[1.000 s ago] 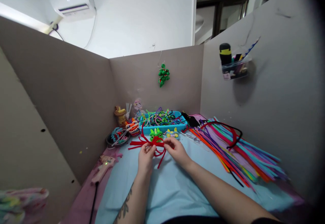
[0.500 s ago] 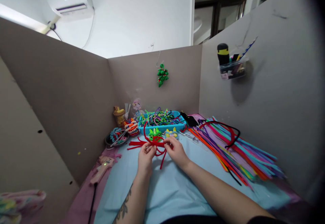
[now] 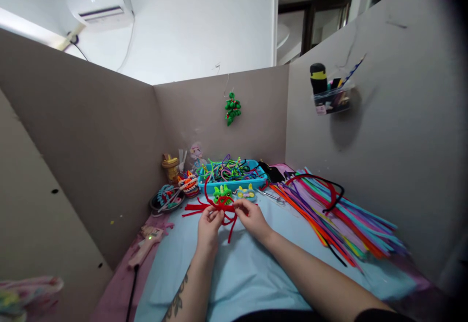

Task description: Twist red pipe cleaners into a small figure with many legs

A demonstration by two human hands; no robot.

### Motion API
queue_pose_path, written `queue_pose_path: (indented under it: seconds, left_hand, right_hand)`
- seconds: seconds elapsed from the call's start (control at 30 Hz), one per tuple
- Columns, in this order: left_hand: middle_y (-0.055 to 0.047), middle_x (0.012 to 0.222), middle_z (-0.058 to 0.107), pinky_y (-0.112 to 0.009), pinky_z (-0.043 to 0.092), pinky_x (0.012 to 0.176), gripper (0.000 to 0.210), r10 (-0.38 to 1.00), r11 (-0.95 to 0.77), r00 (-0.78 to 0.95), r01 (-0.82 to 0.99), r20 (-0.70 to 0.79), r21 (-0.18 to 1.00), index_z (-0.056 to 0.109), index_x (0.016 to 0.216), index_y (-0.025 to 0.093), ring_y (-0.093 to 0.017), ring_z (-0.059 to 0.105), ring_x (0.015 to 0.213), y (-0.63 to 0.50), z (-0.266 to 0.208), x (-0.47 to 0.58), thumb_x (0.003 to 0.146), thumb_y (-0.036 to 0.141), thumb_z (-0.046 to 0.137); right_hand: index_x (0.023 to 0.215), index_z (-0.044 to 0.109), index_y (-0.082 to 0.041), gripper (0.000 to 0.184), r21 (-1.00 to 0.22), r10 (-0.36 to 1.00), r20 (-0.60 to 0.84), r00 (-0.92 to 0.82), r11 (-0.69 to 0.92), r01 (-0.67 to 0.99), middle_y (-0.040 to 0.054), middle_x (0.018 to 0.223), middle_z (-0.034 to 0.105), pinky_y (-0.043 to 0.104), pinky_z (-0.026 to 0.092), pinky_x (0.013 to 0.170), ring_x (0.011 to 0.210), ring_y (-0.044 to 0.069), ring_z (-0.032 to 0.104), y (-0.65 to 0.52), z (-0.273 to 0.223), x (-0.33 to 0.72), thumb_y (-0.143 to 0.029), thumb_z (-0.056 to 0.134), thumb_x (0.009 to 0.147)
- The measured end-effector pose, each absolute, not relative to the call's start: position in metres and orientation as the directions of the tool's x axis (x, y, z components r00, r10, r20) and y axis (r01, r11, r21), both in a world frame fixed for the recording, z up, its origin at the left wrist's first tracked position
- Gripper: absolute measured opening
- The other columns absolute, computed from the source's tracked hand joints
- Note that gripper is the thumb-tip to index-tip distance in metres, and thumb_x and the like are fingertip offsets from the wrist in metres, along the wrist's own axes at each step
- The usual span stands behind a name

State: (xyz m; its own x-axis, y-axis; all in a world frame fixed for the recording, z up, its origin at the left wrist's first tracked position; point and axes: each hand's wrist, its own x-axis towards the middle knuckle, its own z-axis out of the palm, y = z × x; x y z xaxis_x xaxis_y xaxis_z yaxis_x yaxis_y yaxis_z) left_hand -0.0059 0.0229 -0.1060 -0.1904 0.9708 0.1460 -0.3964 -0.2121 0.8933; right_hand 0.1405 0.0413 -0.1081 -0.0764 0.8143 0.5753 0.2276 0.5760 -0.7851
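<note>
A bundle of red pipe cleaners (image 3: 197, 207) is held up between my two hands, above the blue table cover. Several stems stick out to the left, one curves upward and a few bend down below. My left hand (image 3: 209, 220) pinches the bundle near its middle with closed fingers. On its right part, my right hand (image 3: 250, 216) grips it between thumb and fingers. Just behind the bundle stand a green pipe-cleaner creature head (image 3: 222, 193) and a smaller blue and yellow figure (image 3: 246, 192), the green one partly covered by red stems.
A blue tray (image 3: 233, 185) of tangled pipe cleaners stands at the back. Long coloured pipe cleaners (image 3: 340, 215) spread over the right side. Scissors (image 3: 269, 195) lie nearby. At left are a dark bowl (image 3: 153, 207) and a corded pink glue gun (image 3: 146, 248). Grey panels surround the table.
Both hands keep their hold on the red bundle, with hardly any shift of the fingers. The whole view has moved very slightly.
</note>
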Motion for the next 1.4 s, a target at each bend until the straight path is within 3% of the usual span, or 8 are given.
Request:
queue_pose_path:
  seconds: [0.23,0.47,1.13,1.4]
  left_hand:
    - [0.000,0.068,0.064,-0.019,0.039,0.056,0.039,0.973,-0.207,-0.178,-0.392,0.147,0.896,0.056,0.084,0.015,-0.009,0.057,0.059,0.022,-0.105,-0.004,0.053,0.027,0.078]
    - [-0.006,0.075,0.068,-0.022,0.042,0.060,0.036,0.975,-0.218,-0.104,-0.317,0.195,0.923,0.059,0.085,0.014,-0.014,0.061,0.066,0.018,-0.103,-0.001,0.057,0.028,0.076]
    - [-0.004,0.071,0.067,-0.022,0.043,0.061,0.034,0.966,-0.253,-0.128,-0.268,0.226,0.929,0.060,0.087,0.014,-0.013,0.060,0.065,0.019,-0.107,-0.002,0.060,0.031,0.073]
    - [-0.002,0.065,0.066,-0.020,0.039,0.056,0.037,0.977,-0.199,-0.128,-0.274,0.170,0.941,0.060,0.087,0.014,-0.011,0.057,0.058,0.020,-0.107,-0.003,0.057,0.030,0.075]
  right_hand:
    - [0.085,0.062,-0.019,0.014,-0.689,0.740,0.665,-0.105,0.661,0.296,0.0032,0.080,0.061,0.026,0.044,0.065,0.073,0.016,0.055,0.038,-0.105,0.139,-0.017,0.051,0.077]
    - [0.074,0.060,-0.020,0.008,-0.576,0.664,0.734,-0.140,0.719,0.389,0.0026,0.073,0.058,0.029,0.042,0.070,0.077,0.018,0.053,0.035,-0.099,0.142,-0.018,0.054,0.079]
    - [0.079,0.056,-0.020,0.010,-0.516,0.607,0.787,-0.111,0.746,0.421,0.0026,0.075,0.059,0.031,0.042,0.071,0.077,0.018,0.051,0.033,-0.099,0.141,-0.011,0.052,0.075]
    - [0.080,0.056,-0.019,0.012,-0.497,0.592,0.795,-0.133,0.760,0.418,0.0029,0.076,0.058,0.031,0.043,0.071,0.078,0.018,0.051,0.034,-0.101,0.141,-0.011,0.051,0.075]
